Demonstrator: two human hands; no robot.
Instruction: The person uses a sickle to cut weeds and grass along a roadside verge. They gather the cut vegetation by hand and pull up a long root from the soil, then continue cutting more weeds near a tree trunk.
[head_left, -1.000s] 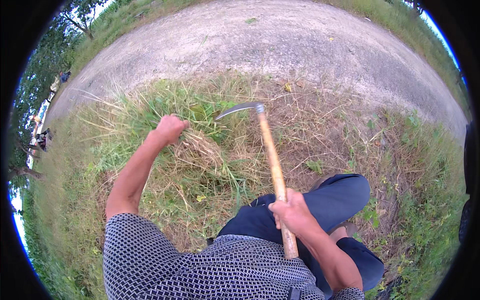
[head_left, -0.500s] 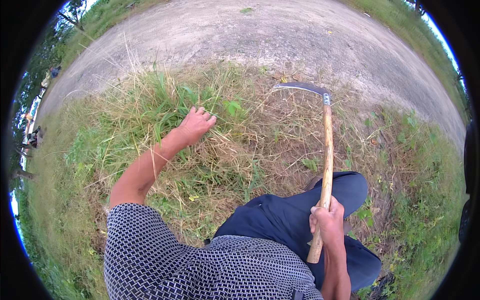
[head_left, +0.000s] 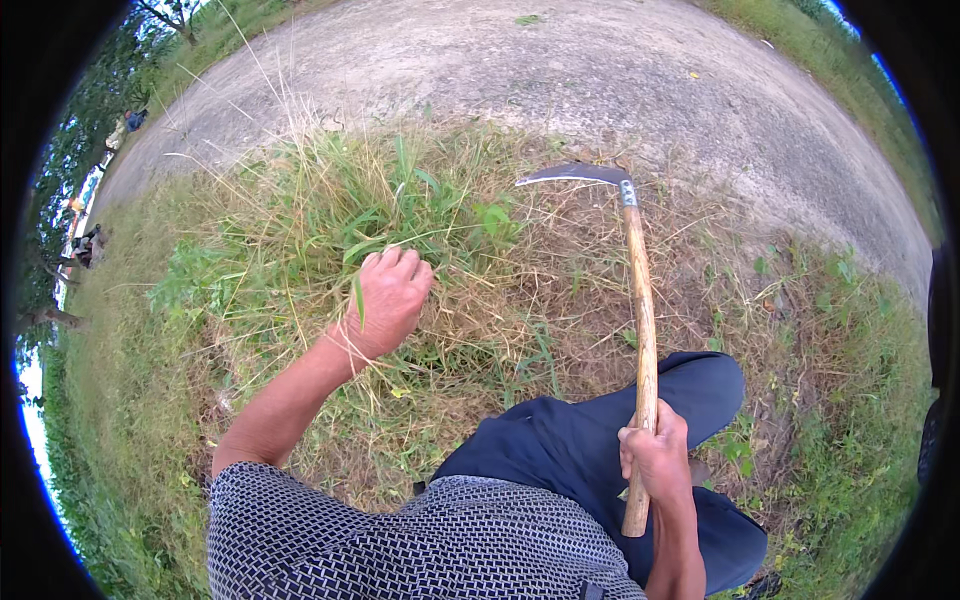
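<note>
My right hand (head_left: 657, 455) is wrapped round the lower part of a long wooden handle. It belongs to a sickle (head_left: 642, 290), whose curved dark blade (head_left: 575, 175) points left above cut stubble. In front of me on the left, my left hand (head_left: 390, 300) hovers at the near side of a tall grass clump (head_left: 350, 200). Its fingers are curled under and closed, back of the hand up; whatever lies inside them is hidden. A few thin blades cross its wrist.
Dry cut grass (head_left: 585, 260) covers the ground between my hands. Beyond it runs a grey dirt road (head_left: 560, 70). My bent knee (head_left: 700, 395) lies beside the sickle handle. Low green weeds (head_left: 860, 370) grow at the right. Trees and seated figures (head_left: 90, 245) show far left.
My left hand has drawn back toward me from the grass clump, its fingers curling in. The sickle blade has shifted slightly left in view, still held by my right hand.
</note>
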